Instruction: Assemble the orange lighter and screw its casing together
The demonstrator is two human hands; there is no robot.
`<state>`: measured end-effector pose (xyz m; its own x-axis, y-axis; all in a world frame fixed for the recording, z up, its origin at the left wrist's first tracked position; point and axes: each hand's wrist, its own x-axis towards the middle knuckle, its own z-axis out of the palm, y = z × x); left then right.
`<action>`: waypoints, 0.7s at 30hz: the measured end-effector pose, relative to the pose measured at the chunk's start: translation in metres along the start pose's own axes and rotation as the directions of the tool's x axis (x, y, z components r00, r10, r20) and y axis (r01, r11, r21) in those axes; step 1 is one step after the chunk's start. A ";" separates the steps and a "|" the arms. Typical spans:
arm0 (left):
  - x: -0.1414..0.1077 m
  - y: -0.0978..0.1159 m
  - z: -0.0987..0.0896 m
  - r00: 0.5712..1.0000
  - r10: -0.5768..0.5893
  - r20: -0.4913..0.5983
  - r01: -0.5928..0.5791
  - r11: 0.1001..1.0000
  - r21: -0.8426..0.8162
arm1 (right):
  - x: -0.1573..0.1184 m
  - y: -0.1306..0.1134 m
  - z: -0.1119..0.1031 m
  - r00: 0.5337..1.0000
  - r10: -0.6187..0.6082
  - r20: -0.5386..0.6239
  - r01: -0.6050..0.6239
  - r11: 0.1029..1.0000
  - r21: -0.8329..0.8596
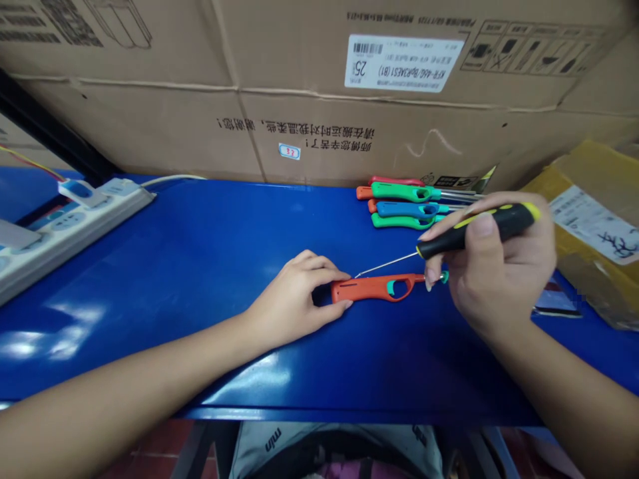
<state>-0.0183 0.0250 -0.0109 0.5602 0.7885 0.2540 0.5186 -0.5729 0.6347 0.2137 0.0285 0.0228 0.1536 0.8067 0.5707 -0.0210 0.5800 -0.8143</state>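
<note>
An orange long-nosed gas lighter (367, 288) with a green trigger lies on the blue table. My left hand (299, 296) pinches its butt end between thumb and fingers. Held in my right hand (504, 266) is a screwdriver (464, 233) with a black and yellow handle. Its thin shaft slants down to the left, and the tip is at the lighter's upper edge near my left fingertips; whether it touches I cannot tell. The lighter's front end, with a small green piece (444, 277), runs beneath my right fingers and is partly hidden.
Several red, green and blue lighters (404, 193) lie in a pile behind my right hand. A large cardboard box (299, 106) backs the blue table (200, 226). A white power strip (80, 226) stands at the left, and a taped carton (594, 226) at the right.
</note>
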 end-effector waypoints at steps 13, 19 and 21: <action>-0.007 0.003 0.010 0.999 -0.045 0.027 0.044 0.998 0.044 | -0.005 -0.033 0.035 0.981 -0.050 0.187 0.123 0.906 -0.404; -0.007 0.004 0.010 0.999 -0.050 0.023 0.048 0.997 0.067 | -0.008 -0.025 0.039 0.968 -0.087 0.233 0.176 0.902 -0.395; -0.007 0.004 0.010 0.999 -0.049 0.022 0.047 0.996 0.076 | -0.010 -0.022 0.038 0.973 -0.048 0.226 0.130 0.923 -0.362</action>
<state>-0.0133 0.0149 -0.0176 0.5484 0.8103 0.2064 0.5921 -0.5506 0.5884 0.1753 0.0116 0.0393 -0.0729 0.7825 0.6183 0.3579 0.5992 -0.7162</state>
